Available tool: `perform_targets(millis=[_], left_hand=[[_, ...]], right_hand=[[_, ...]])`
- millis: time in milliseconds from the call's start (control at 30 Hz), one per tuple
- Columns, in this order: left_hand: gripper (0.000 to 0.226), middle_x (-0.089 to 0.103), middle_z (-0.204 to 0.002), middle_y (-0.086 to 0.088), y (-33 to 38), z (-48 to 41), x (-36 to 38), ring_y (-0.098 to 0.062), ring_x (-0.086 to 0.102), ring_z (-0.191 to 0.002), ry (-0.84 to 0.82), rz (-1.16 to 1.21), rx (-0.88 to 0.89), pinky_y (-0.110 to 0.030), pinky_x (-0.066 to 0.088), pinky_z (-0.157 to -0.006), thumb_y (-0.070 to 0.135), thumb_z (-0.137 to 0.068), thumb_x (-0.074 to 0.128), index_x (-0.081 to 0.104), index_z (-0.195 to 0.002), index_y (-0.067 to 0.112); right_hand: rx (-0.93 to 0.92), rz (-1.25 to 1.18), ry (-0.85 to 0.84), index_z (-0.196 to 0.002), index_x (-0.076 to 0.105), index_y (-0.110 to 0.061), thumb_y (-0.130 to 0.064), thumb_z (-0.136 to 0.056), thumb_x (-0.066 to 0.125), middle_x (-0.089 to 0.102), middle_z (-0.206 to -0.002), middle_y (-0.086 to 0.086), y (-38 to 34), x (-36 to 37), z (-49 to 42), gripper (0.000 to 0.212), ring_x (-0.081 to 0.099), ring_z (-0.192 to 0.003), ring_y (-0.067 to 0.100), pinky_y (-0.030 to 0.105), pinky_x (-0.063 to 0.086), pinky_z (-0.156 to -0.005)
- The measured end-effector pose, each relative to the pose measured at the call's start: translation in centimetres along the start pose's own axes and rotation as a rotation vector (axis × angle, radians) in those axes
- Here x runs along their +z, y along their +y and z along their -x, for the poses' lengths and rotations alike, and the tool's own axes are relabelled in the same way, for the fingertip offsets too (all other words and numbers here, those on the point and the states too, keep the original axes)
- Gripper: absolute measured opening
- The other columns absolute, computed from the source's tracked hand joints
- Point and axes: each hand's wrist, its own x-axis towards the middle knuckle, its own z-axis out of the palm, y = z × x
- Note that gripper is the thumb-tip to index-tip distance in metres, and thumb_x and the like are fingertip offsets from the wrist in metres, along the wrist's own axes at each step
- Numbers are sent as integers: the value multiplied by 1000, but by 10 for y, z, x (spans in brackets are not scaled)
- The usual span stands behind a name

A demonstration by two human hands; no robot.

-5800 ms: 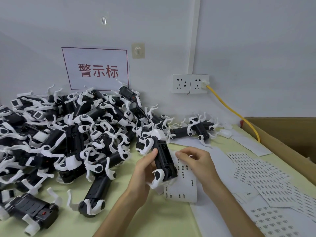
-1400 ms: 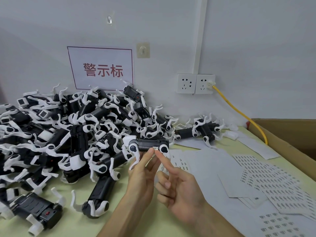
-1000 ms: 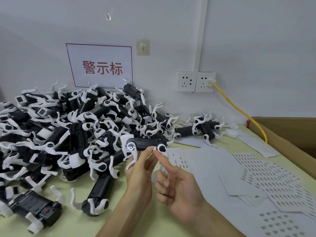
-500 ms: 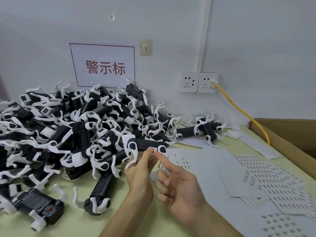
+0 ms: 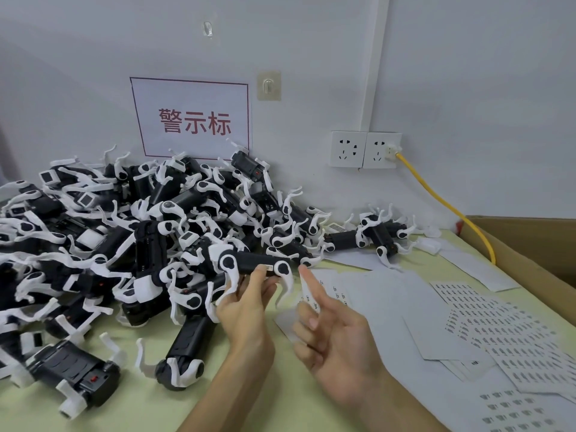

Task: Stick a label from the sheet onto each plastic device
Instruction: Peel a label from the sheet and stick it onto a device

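Observation:
My left hand [image 5: 249, 310] holds a black plastic device with white curved legs [image 5: 254, 264] level above the table, thumb and fingers pinching its lower edge. A small white label [image 5: 270, 268] sits on the device's side, next to my thumb tip. My right hand [image 5: 330, 335] is just right of the device, its index finger straight and pointing up a little apart from the device's right end, the other fingers curled and holding nothing. A label sheet [image 5: 335, 293] lies on the table under both hands.
A big pile of the same devices [image 5: 140, 226] fills the left side up to the wall. More label sheets [image 5: 498, 325] spread to the right. A cardboard box [image 5: 530, 244] borders the far right, with a yellow cable [image 5: 445, 207] running from the wall sockets [image 5: 364, 149].
The device went from upright over the sheet to level with a label on it. My right index finger, pressing the label half a second ago, has drawn slightly away to the right.

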Motion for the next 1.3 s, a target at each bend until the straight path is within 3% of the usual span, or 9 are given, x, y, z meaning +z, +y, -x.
perform_targets(millis=[333,500,633,733,833,933,1033,1167,1300], left_hand=[[13,69,-75,-2,4,7,3,-16,69,-71,-319,108,-74,-26,60,-71,4,-94,67,62,-83,9],[23,48,-73,-8,3,5,0,-16,51,-63,-377,-35,-43,-22,50,-63,13,-92,69,53,-75,13],[24,56,-69,-4,3,6,-2,-12,57,-59,-428,-127,48,-17,51,-59,13,-96,66,57,-74,15],[28,61,-66,5,1,10,-1,-7,58,-58,-491,-169,98,-16,50,-60,17,-95,67,66,-68,22],[16,70,-82,-3,-2,13,-2,-12,63,-69,-536,-188,114,-21,53,-68,28,-89,75,71,-88,13],[26,76,-95,-5,-5,14,-3,-19,67,-79,-549,-218,92,-30,57,-75,40,-88,67,73,-99,17],[29,78,-104,-11,-4,16,-1,-24,74,-90,-570,-209,53,-33,59,-77,45,-97,64,75,-106,20],[29,74,-92,-5,-3,14,-1,-19,69,-82,-553,-249,78,-36,57,-78,39,-87,71,73,-104,17],[24,74,-79,5,-4,14,-2,-11,72,-77,-557,-236,122,-21,55,-67,36,-88,76,70,-101,16]], right_hand=[[-189,41,72,-125,71,-22,-26,-82,55,35,-60,-1,-30,-4,1,45,24,-46,12,25,17,-44],[-257,52,128,-118,74,-15,-24,-86,48,35,-61,1,-37,-9,0,42,23,-48,12,25,16,-46],[-352,355,227,-114,74,-14,-23,-84,56,48,-70,1,-35,-6,0,36,35,-54,12,25,24,-51],[-431,702,267,-109,76,-29,-30,-83,65,68,-96,-11,-31,-3,1,29,59,-84,10,23,42,-70],[-398,812,214,-119,70,-36,-40,-79,66,71,-113,-15,-27,1,1,41,65,-105,4,22,48,-83],[-418,837,213,-123,66,-33,-40,-76,81,71,-115,-8,-24,4,0,50,69,-99,7,18,51,-80],[-439,837,222,-123,66,-32,-41,-74,72,70,-116,-5,-24,4,0,50,70,-98,9,18,52,-79],[-452,856,238,-122,67,-33,-29,-84,75,70,-116,-4,-25,-2,-3,38,69,-101,12,23,55,-81],[-490,978,205,-126,62,-32,-25,-82,80,70,-118,-9,-21,-7,-4,49,66,-110,11,30,55,-89]])
